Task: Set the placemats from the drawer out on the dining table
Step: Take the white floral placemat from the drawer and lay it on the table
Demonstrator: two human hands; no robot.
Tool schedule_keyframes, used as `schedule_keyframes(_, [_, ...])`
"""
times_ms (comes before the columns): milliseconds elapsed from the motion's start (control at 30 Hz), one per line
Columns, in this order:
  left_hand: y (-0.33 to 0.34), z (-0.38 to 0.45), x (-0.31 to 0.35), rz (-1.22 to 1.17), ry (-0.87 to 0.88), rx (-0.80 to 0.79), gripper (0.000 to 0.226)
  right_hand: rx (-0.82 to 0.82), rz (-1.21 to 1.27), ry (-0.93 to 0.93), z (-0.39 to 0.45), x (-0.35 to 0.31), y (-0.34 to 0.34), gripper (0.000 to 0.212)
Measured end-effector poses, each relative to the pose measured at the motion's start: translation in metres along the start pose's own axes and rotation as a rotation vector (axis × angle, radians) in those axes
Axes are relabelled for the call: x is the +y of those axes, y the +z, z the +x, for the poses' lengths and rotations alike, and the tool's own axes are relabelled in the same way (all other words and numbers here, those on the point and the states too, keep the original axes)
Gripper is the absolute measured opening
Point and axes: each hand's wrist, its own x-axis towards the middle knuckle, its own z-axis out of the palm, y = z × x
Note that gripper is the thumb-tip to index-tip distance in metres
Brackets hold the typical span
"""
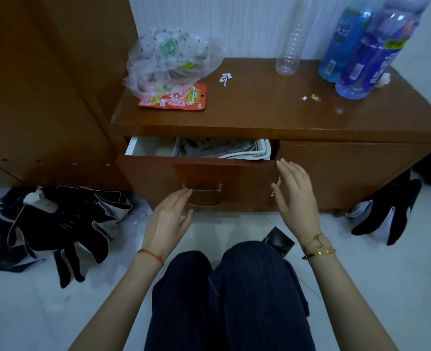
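Observation:
The brown wooden drawer (158, 178) of a low cabinet stands partly pulled out. Inside it lies a folded stack of white placemats (222, 148) with dark green print and stitched edges, toward the drawer's right side. My left hand (167, 219) hovers open just in front of the metal handle (201, 190), fingers apart, holding nothing. My right hand (295, 196) is open too, raised before the drawer front's right end, its fingertips near the top edge. Neither hand touches the placemats.
On the cabinet top (260, 102) sit a plastic bag of snacks (169, 59), a red packet (184, 98), an empty clear bottle (289, 51) and two blue bottles (366, 51). Dark clothing (57, 229) lies on the white floor at left, more at right (386, 211). My knees are below.

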Motion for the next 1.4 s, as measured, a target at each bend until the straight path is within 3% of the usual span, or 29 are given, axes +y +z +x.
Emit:
schedule_keyframes(233, [-0.043,-0.008,0.01,0.052,0.032,0.233,0.04,0.025,0.026,-0.023,-0.034,-0.01,-0.011,0.047])
schedule_keyframes(367, [-0.057,-0.011,0.004,0.147,0.019,0.288,0.038,0.029,0.024,-0.038,-0.048,-0.014,-0.017,0.046])
schedule_keyframes(733, [-0.064,-0.04,-0.006,0.155,-0.003,0.19,0.046,0.054,0.028,-0.034,-0.068,-0.021,-0.022,0.044])
schedule_keyframes(1033, [-0.07,-0.06,-0.001,0.119,0.041,0.25,0.038,0.05,0.017,-0.037,-0.084,-0.028,-0.037,0.038])
schedule_keyframes(1400, [-0.082,0.027,-0.003,0.099,-0.052,0.204,0.034,0.098,0.118,0.133,0.015,-0.046,-0.035,0.034])
